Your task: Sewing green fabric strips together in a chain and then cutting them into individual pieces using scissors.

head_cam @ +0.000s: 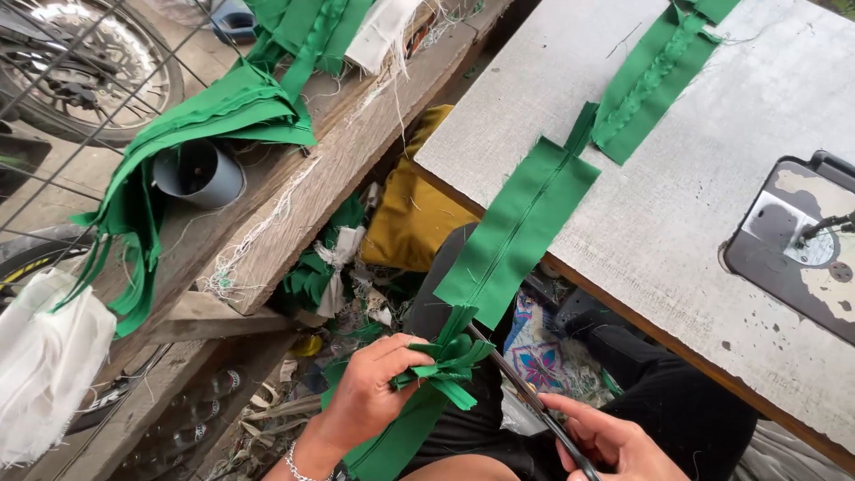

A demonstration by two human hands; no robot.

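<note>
Green fabric strip [519, 227] hangs off the near edge of the grey table [712, 196], lower end bunched in left hand [370, 392], fingers curled tight round the folds. Right hand [614, 441] just right of it, closed on the handles of dark scissors [525, 392], blades pointing up at the bunch. More green strips [655, 76] farther back on the table, sewing machine plate [793, 240] at its right. Left of the table: wooden bench [294, 205] with a green fabric pile [214, 116], grey cup [196, 171], scraps on the floor between
</note>
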